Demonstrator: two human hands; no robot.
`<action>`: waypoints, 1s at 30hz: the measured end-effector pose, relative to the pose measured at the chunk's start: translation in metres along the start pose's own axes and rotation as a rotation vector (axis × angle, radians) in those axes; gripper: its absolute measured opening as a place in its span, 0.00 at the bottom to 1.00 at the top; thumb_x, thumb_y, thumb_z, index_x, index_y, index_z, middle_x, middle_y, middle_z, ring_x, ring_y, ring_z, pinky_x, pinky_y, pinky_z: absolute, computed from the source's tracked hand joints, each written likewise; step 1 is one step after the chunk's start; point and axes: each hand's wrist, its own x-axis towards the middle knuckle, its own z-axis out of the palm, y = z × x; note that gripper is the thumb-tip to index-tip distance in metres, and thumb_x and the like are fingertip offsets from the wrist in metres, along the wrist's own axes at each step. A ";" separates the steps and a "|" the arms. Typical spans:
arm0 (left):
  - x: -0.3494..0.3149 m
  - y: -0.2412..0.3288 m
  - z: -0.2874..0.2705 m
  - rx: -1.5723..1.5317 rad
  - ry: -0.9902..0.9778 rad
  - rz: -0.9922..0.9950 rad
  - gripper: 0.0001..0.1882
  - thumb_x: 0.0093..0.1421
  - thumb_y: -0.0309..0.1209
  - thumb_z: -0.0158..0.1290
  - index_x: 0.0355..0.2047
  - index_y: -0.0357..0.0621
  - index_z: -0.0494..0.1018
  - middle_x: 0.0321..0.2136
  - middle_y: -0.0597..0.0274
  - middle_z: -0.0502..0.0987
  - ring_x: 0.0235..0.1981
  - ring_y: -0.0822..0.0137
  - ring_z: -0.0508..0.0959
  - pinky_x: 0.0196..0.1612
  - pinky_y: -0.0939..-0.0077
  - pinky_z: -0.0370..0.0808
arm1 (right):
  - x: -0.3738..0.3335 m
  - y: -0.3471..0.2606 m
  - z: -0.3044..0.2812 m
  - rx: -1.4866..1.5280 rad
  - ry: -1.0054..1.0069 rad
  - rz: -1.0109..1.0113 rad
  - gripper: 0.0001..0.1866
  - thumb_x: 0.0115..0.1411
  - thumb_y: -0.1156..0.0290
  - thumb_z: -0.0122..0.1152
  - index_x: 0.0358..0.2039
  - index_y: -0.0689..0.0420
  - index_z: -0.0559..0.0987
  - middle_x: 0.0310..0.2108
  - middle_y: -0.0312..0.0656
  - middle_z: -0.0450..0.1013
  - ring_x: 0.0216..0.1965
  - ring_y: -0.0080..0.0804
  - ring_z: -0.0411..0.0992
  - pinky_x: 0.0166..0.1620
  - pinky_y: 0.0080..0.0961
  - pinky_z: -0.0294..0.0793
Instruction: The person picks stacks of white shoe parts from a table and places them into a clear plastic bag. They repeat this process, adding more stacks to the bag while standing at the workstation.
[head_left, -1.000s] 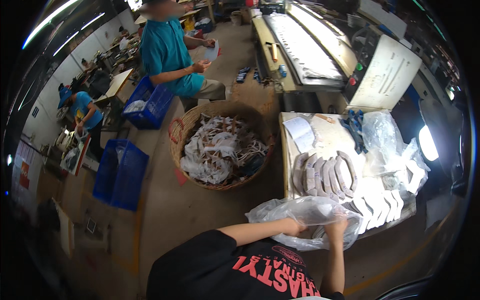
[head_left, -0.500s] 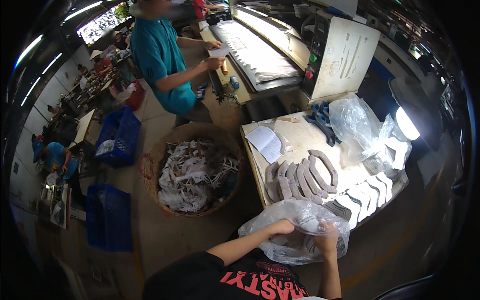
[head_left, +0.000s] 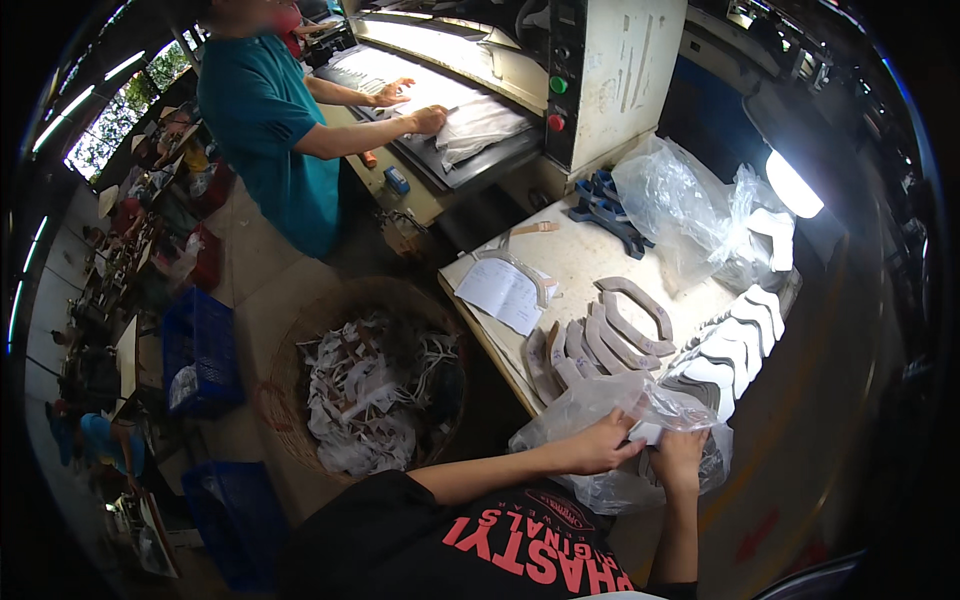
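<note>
A clear plastic bag (head_left: 560, 428) with pale pieces inside rests against the near edge of the table, in front of my body. At its mouth, my left hand (head_left: 603, 443) is closed, thumb and fingers pinching a small white piece (head_left: 648, 432). My right hand (head_left: 680, 458) is closed on the bag's right side, close to that piece; its fingertips are partly hidden. Just beyond the bag lie several curved grey-brown pieces (head_left: 608, 340) in a row. To their right stands a row of stacked white curved pieces (head_left: 735, 350).
On the table (head_left: 575, 265) are a written paper sheet (head_left: 505, 292), blue curved parts (head_left: 610, 215), another plastic bag (head_left: 675, 205) and a lit lamp (head_left: 793, 185). A wicker basket (head_left: 275, 400) of scraps stands left. Beyond, a person in teal (head_left: 255, 110) works at a machine.
My left hand has moved to the bag's mouth, and a white piece now shows between my hands. My view has shifted right. The person in teal has lowered a white sheet onto the machine bed.
</note>
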 end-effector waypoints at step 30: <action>0.004 -0.076 0.009 0.569 -1.029 0.017 0.16 0.59 0.40 0.59 0.45 0.53 0.87 0.50 0.55 0.85 0.58 0.46 0.76 0.54 0.48 0.79 | -0.024 -0.027 0.085 0.512 -0.569 0.317 0.25 0.67 0.66 0.55 0.59 0.71 0.71 0.54 0.74 0.72 0.55 0.70 0.73 0.59 0.52 0.74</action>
